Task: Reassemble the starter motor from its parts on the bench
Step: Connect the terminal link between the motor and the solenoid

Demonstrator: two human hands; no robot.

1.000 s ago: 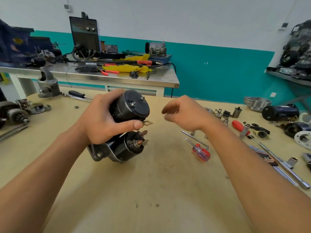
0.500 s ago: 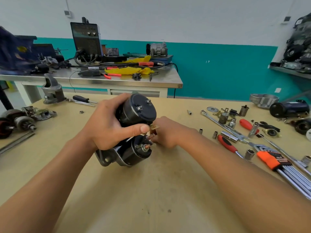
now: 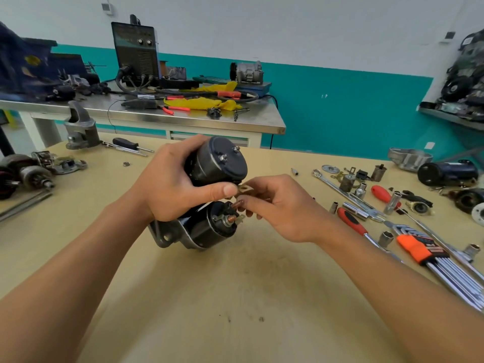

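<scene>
My left hand (image 3: 172,187) grips the starter motor (image 3: 217,166) over the middle of the tabletop (image 3: 235,297). The fingers wrap round the back of the big dark cylinder. The thumb lies across its front, its tip touching a small brass tab (image 3: 245,189) with a hole in it. My right hand (image 3: 282,208) comes in from the right, fingers curled and pinching that tab just under the cylinder's end cap. The cap faces up and to the right and carries two small studs.

Below it sits the shorter black solenoid (image 3: 207,231). A copper stud (image 3: 231,218) pokes from its end, and a second one just above is partly behind my fingertip. A grey mounting flange (image 3: 163,235) hangs at the unit's lower left. I cannot tell whether it touches the tabletop.

Near on the right, an orange holder (image 3: 416,250) clamps a row of hex keys (image 3: 458,281). Just left of it lies a red-handled driver (image 3: 352,224), with loose sockets and a long ratchet (image 3: 337,187) around it. Farther right, a black motor body (image 3: 447,172) lies on its side.

At the left edge lies an armature (image 3: 26,176), and beyond it a grey housing (image 3: 78,127) stands upright. Farthest off, a steel bench (image 3: 209,121) carries a dark welder (image 3: 136,51), cables and yellow cloth (image 3: 199,102).
</scene>
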